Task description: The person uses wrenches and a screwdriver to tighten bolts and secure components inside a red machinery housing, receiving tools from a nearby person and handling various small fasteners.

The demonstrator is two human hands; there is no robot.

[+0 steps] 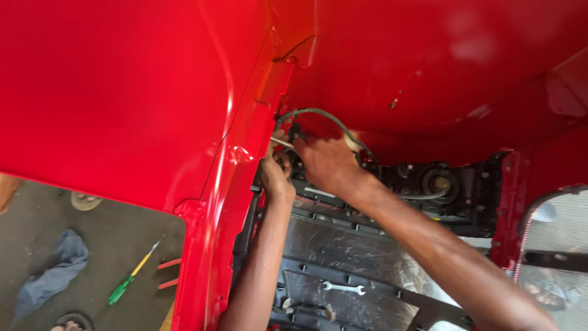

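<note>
**Hidden and cut-off parts**

Left hand (274, 175): fingertips tucked behind the red panel edge (245, 153); grip not readable. Right hand (327, 162): fingers buried among black parts, contact point hidden, motion-blurred. Grey cable (324, 116): both ends lost behind hand and panel. Metal rod (280, 142): mostly covered by the hands. Sandal (72, 322) cut by the bottom edge. Both elbows out of frame.

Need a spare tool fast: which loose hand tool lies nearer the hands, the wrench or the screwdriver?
The silver wrench, on the dark floor panel just below the forearms. The green-and-yellow screwdriver lies farther left, outside on the ground beside a blue rag.
</note>
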